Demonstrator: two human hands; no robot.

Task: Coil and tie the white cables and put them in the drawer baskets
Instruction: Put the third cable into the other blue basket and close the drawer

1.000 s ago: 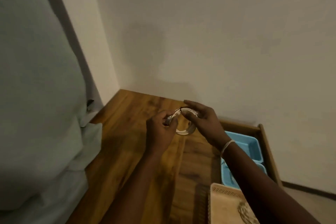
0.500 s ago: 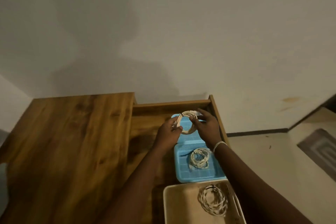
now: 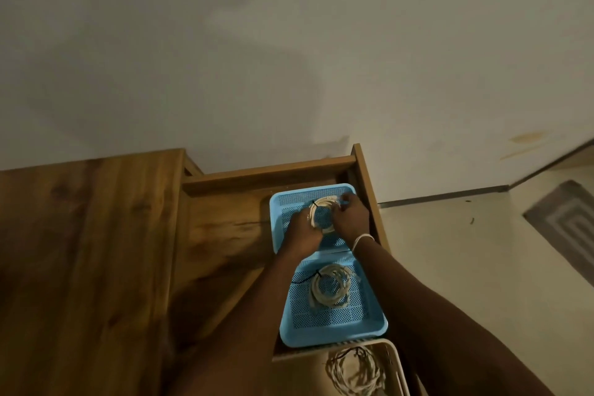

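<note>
A white coiled cable (image 3: pixel 324 206) bound with a black tie sits low inside the far blue basket (image 3: pixel 283 199) of the open wooden drawer (image 3: pixel 270 173). My left hand (image 3: pixel 303 230) grips the coil's left side and my right hand (image 3: pixel 351 217) grips its right side. Whether the coil rests on the basket floor cannot be told. The near blue basket (image 3: pixel 334 333) holds another tied white coil (image 3: pixel 329 288). A beige basket (image 3: pixel 397 363) at the bottom edge holds a third tied coil (image 3: pixel 355 373).
The wooden tabletop (image 3: pixel 86 251) lies left of the drawer. A bare strip of drawer floor (image 3: pixel 225 235) runs left of the baskets. A plain wall stands behind, with tiled floor and a grey mat (image 3: pixel 569 225) at the right.
My view swung right from the tabletop to the drawer. Both hands carried the coil over and lowered it down into the far blue basket.
</note>
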